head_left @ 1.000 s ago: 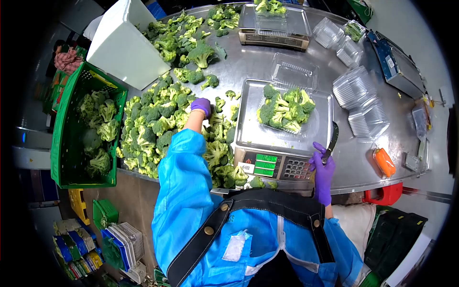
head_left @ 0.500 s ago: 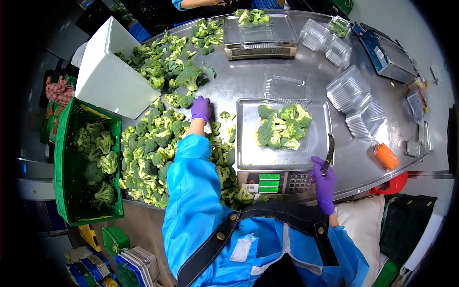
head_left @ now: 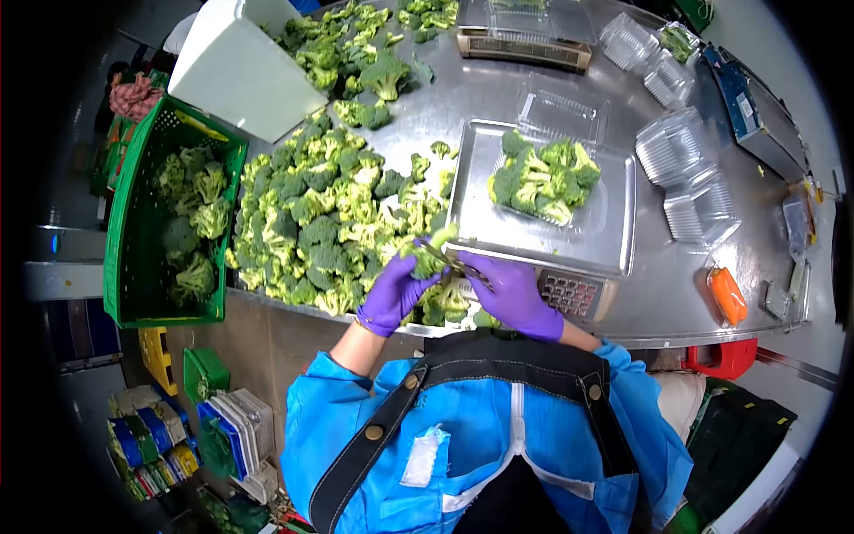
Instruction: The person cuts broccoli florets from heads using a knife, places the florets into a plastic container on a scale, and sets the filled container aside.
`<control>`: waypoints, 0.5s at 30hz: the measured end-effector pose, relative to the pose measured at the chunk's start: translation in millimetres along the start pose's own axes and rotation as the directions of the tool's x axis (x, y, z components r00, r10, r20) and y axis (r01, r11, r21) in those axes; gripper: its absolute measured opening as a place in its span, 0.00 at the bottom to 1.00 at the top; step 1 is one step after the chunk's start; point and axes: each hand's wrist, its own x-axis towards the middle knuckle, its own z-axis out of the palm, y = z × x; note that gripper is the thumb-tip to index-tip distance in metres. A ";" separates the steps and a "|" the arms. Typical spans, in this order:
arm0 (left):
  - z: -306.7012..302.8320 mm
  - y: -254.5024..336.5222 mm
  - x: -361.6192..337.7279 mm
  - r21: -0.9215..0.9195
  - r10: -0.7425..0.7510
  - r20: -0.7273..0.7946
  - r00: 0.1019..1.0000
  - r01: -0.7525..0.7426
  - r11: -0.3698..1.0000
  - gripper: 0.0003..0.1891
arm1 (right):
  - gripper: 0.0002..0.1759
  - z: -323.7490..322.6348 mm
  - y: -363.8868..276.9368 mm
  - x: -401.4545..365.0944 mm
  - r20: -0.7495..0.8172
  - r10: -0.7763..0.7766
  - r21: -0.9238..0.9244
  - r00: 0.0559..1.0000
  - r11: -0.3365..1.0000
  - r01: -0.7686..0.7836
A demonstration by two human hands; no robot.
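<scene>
Purple gloves cover both of my hands. In my left hand [head_left: 393, 292] is a broccoli floret [head_left: 423, 260], gripped at the near edge of the broccoli pile. My right hand [head_left: 511, 289] is closed round a knife [head_left: 464, 267], its blade against the floret's stem. Both hands are together in front of the weighing scale [head_left: 470, 233], partly hiding its display. On the scale's steel plate rests a clear plastic tray filled with broccoli florets [head_left: 544, 178]. A large heap of cut broccoli [head_left: 311, 222] spreads over the table to the left of my hands.
At the left edge stands a green crate [head_left: 124, 276] with broccoli inside. A white bin [head_left: 236, 76] lies tipped behind the heap. Stacks of clear plastic containers [head_left: 680, 169], an orange object [head_left: 729, 295] and a second scale [head_left: 525, 49] are also on the steel table [head_left: 436, 98].
My left hand has come back from the far side of the heap with a floret. My right hand has moved left, bringing the knife to it. The camera view has shifted.
</scene>
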 end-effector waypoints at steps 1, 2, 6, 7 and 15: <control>-3.4 -11.5 -11.8 0.091 0.008 -0.055 0.998 -0.003 0.996 0.17 | 0.17 9.8 4.1 -1.9 0.050 -0.010 -0.043 0.999 0.999 0.012; 0.9 -18.7 -23.9 0.169 0.014 -0.070 0.997 -0.002 0.986 0.16 | 0.16 13.9 3.8 -3.6 0.157 0.031 -0.089 0.987 0.996 -0.017; -11.7 -34.4 -55.9 0.202 0.083 -0.205 0.975 -0.041 0.979 0.21 | 0.12 24.4 14.8 -17.9 0.418 0.206 -0.179 0.885 0.973 -0.142; -18.6 -31.8 -59.2 0.155 0.139 -0.235 0.962 -0.104 0.982 0.22 | 0.12 24.7 27.3 -30.6 0.411 0.205 -0.184 0.888 0.973 -0.140; 26.5 13.1 -11.1 0.813 0.369 0.118 0.922 -0.303 0.498 0.24 | 0.12 -20.1 25.9 -60.9 0.262 0.354 0.220 0.898 0.884 -0.413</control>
